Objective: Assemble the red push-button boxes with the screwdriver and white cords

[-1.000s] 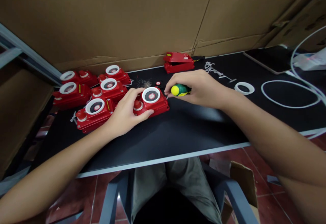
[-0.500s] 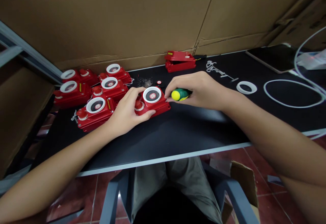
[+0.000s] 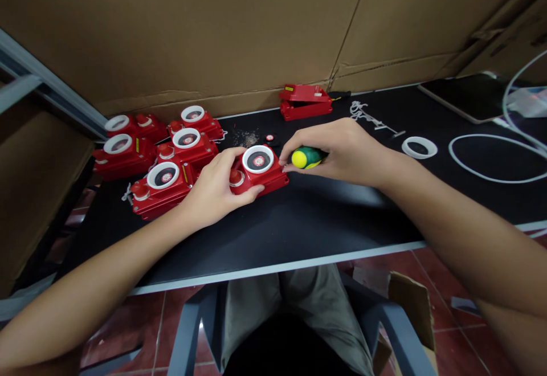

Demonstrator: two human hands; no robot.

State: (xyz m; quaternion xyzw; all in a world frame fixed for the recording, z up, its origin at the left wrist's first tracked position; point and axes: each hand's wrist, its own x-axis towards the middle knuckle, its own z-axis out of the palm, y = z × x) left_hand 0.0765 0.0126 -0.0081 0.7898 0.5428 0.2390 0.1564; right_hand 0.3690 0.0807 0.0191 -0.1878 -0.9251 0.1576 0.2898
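Observation:
A red alarm box (image 3: 273, 180) with a white ring round a dark disc and a small red dome lies on the black table. My left hand (image 3: 220, 187) is closed on its left part, thumb along the near side and fingers at the far side. My right hand (image 3: 327, 151) grips a green and yellow screwdriver (image 3: 305, 158) at the box's right end. The screwdriver's handle points toward me. Its tip is at the right side of the box, and whether it sits in a screw cannot be made out.
Several similar red alarm boxes (image 3: 160, 200) stand grouped at the left. At the back lies a red box with its lid ajar (image 3: 305, 109). To the right are a loose white ring (image 3: 419, 155), metal pieces with white string (image 3: 374, 121), a white cable (image 3: 453, 159) and a dark tablet (image 3: 465, 95).
The whole scene has shifted slightly to the right in view. Both hands keep their hold on the alarm box and the screwdriver, with little other visible movement.

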